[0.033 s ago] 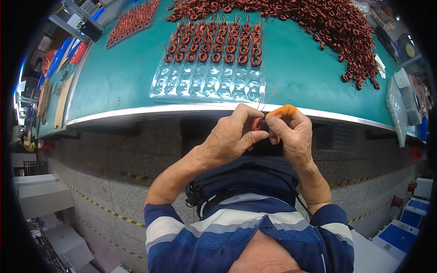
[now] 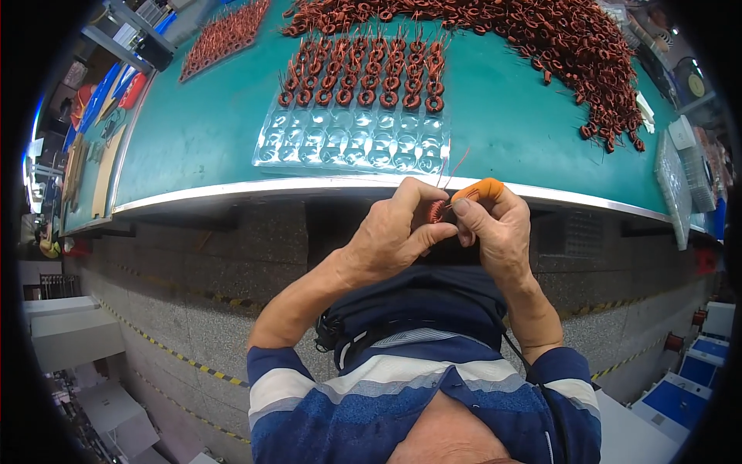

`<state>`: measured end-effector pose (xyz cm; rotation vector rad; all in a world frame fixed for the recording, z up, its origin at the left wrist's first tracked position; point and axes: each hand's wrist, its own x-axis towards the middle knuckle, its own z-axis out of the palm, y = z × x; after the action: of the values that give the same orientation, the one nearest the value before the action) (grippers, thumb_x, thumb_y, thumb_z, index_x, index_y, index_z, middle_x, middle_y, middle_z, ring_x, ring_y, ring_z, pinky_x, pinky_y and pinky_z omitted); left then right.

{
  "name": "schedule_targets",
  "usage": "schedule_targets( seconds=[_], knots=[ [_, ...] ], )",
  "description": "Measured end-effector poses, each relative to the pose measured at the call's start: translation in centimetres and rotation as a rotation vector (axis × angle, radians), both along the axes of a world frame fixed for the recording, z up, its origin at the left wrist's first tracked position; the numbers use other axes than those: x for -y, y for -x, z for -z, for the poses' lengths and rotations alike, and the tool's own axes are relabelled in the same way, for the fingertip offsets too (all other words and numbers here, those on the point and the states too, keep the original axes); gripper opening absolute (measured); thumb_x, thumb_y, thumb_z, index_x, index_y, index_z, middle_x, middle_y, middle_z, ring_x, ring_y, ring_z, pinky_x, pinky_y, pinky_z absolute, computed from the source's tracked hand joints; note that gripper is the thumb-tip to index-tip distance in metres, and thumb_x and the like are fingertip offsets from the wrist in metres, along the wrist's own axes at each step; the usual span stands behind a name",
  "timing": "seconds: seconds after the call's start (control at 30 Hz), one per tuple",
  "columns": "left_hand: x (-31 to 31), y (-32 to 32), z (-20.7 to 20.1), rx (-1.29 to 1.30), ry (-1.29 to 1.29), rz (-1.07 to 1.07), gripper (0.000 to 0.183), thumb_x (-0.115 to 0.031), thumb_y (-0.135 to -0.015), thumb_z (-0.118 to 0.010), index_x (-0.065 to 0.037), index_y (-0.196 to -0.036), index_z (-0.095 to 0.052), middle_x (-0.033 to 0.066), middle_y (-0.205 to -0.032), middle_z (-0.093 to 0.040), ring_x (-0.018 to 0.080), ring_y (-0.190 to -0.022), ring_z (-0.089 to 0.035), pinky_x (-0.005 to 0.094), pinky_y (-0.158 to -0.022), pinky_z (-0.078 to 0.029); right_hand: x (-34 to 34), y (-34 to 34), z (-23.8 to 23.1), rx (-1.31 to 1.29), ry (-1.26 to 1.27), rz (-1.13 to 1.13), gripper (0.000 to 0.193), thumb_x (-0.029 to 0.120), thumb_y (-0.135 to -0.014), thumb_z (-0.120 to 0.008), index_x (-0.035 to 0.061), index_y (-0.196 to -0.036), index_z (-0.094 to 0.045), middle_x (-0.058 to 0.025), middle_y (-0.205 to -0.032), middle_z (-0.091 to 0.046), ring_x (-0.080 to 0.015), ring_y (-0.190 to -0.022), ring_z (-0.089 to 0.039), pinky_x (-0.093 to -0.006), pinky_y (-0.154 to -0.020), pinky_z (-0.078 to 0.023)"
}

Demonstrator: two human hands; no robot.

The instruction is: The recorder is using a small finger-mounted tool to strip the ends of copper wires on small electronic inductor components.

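Observation:
My left hand point(image 2: 390, 230) holds a small ring coil point(image 2: 436, 211) wound with copper-red wire between thumb and index finger, just off the table's front edge. Thin wire leads point(image 2: 461, 162) stick up from it toward the table. Close on its right is my right hand point(image 2: 498, 228), an orange finger cot point(image 2: 481, 189) over the index finger. Its thumb presses against that finger, pinching a short wire end from the coil; the fingertips partly hide it. Beyond my hands lies a clear plastic tray point(image 2: 336, 147), its far rows filled with similar coils point(image 2: 367, 77) and its near pockets bare.
A large heap of loose coils point(image 2: 572, 54) covers the back and right of the green table point(image 2: 510, 131). Another filled tray point(image 2: 226, 39) lies at the far left. Stacked clear trays point(image 2: 680, 182) stand at the right edge. The table's metal front edge point(image 2: 309, 183) runs just past my hands.

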<state>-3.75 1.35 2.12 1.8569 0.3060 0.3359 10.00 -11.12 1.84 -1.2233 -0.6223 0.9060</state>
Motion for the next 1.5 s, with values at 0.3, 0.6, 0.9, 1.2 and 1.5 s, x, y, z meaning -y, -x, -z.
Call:
schedule_targets(
  seconds=[0.3,0.6,0.9,1.2,1.5],
  knots=[
    [1.1,-0.6,1.7,0.231,-0.027,-0.074,0.044,-0.025,-0.087,-0.07,0.001,-0.112,-0.045,0.0141,-0.084,-0.067,0.0212,-0.077,-0.07,0.0293,-0.067,-0.054,0.3,0.2,-0.6,-0.114,-0.035,0.025,0.015,0.013,-0.088,-0.068,-0.0001,-0.089,-0.061,-0.0038,-0.07,-0.061,-0.007,-0.054,-0.051,-0.0197,-0.049,-0.04],
    [1.1,-1.2,2.4,0.222,0.088,-0.06,0.028,-0.013,-0.094,-0.059,0.002,-0.112,-0.044,0.0142,-0.082,-0.063,0.0233,-0.071,-0.065,0.0329,-0.064,-0.051,0.2,-0.5,1.0,-0.146,-0.184,-0.003,0.011,0.009,-0.088,-0.067,-0.0013,-0.09,-0.063,-0.0044,-0.072,-0.063,-0.0082,-0.058,-0.054,-0.0207,-0.054,-0.043],
    [2.0,-1.7,1.6,0.185,-0.041,-0.074,0.027,-0.007,-0.094,-0.054,0.0,-0.118,-0.043,0.0176,-0.086,-0.063,0.0323,-0.074,-0.064,0.0373,-0.066,-0.049,0.7,-0.4,-1.0,0.555,-0.088,0.125,0.013,0.009,-0.087,-0.071,-0.0017,-0.093,-0.067,-0.0055,-0.08,-0.069,-0.0083,-0.071,-0.063,-0.0218,-0.062,-0.05],
    [1.9,-1.8,1.3,0.196,0.063,-0.063,0.033,-0.015,-0.098,-0.051,0.001,-0.126,-0.045,0.0099,-0.081,-0.06,0.0168,-0.067,-0.057,0.0298,-0.063,-0.047,0.4,-0.2,1.3,0.024,-0.254,0.118,0.046,0.015,-0.08,-0.078,-0.0012,-0.116,-0.054,0.0,-0.08,-0.053,-0.0059,-0.066,-0.052,-0.0179,-0.058,-0.045],
    [2.6,-1.8,1.6,0.24,0.005,-0.069,0.021,-0.01,-0.098,-0.05,-0.001,-0.117,-0.052,0.0103,-0.084,-0.064,0.0163,-0.074,-0.062,0.0274,-0.067,-0.049,0.4,-0.7,2.0,0.042,-0.248,0.086,0.028,0.014,-0.083,-0.075,-0.0008,-0.104,-0.064,-0.003,-0.083,-0.065,-0.0048,-0.061,-0.053,-0.0175,-0.055,-0.043]
  ],
)
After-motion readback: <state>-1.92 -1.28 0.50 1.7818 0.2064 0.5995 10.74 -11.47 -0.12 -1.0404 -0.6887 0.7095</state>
